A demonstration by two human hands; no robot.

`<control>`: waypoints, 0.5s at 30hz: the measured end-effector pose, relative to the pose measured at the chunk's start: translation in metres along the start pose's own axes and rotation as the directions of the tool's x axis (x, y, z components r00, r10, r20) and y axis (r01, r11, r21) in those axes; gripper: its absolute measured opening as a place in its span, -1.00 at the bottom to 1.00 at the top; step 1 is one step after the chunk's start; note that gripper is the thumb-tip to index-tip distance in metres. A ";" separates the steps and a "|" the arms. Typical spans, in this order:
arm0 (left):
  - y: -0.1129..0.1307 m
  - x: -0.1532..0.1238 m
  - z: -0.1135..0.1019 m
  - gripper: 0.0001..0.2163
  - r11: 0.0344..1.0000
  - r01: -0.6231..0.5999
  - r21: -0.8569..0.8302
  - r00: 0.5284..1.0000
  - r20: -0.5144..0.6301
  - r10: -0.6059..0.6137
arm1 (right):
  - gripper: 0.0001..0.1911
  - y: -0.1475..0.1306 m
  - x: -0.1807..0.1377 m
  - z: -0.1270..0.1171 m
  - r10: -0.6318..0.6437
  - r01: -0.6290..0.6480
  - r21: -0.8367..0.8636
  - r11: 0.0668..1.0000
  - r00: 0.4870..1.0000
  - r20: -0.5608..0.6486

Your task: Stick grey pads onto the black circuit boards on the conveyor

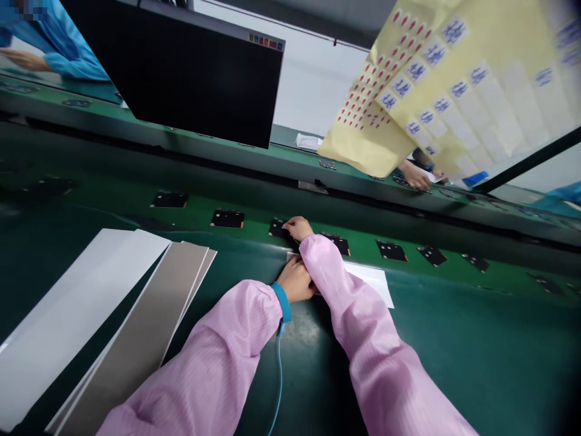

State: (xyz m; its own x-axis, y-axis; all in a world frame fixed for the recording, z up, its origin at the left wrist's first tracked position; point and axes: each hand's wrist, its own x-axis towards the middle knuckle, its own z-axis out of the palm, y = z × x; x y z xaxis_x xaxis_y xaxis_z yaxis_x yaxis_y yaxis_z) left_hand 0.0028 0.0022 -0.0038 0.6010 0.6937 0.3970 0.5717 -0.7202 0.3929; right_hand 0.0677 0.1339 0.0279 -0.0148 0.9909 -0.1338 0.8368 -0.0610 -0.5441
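My right hand (299, 228) reaches over the green belt, its fingers pinched together at the right end of a flat black rectangular part (278, 227). Whatever is between those fingertips is too small to make out. Nearer to me, my left hand (297, 281) rests at the left end of a white sheet (373, 281) on the dark green bench. My right sleeve hides part of the left fingers and the sheet's middle. A blue wrist strap (282, 301) with a cord circles my left wrist. Another black part (340, 244) lies just right of my right hand, partly behind the sleeve.
Several similar black parts, such as one at left (227, 218), line the belt (254, 233). White and grey strips (149, 315) lie on the bench at left. A dark monitor (195, 72) and yellow label sheets (436, 91) hang ahead. Across the line, a co-worker's hand (415, 175) shows.
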 end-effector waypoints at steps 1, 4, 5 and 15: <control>0.000 0.000 0.000 -0.90 1.000 0.001 0.001 1.000 0.002 -0.001 | -0.86 0.002 0.001 0.001 0.009 -0.010 -0.012 1.000 1.000 -0.006; 0.000 0.001 -0.001 -0.88 1.000 -0.004 0.000 1.000 -0.007 0.004 | -0.84 0.011 0.002 0.000 0.015 -0.016 -0.030 0.999 1.000 -0.020; 0.001 0.001 -0.001 -0.87 1.000 -0.006 0.000 1.000 -0.012 0.006 | -0.84 0.014 0.003 -0.001 0.016 -0.017 -0.035 0.999 1.000 -0.020; 0.000 0.001 0.001 -0.88 1.000 -0.028 -0.004 0.998 -0.048 0.028 | -0.83 0.039 -0.004 -0.004 -0.182 0.170 -0.076 0.982 0.961 -0.206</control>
State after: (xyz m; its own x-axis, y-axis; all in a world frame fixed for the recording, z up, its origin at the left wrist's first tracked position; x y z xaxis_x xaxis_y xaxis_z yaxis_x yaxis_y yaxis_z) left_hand 0.0040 0.0029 -0.0039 0.5895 0.6729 0.4470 0.5524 -0.7395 0.3848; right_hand 0.1025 0.1281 0.0100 -0.0539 0.9885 0.1416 0.8614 0.1177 -0.4941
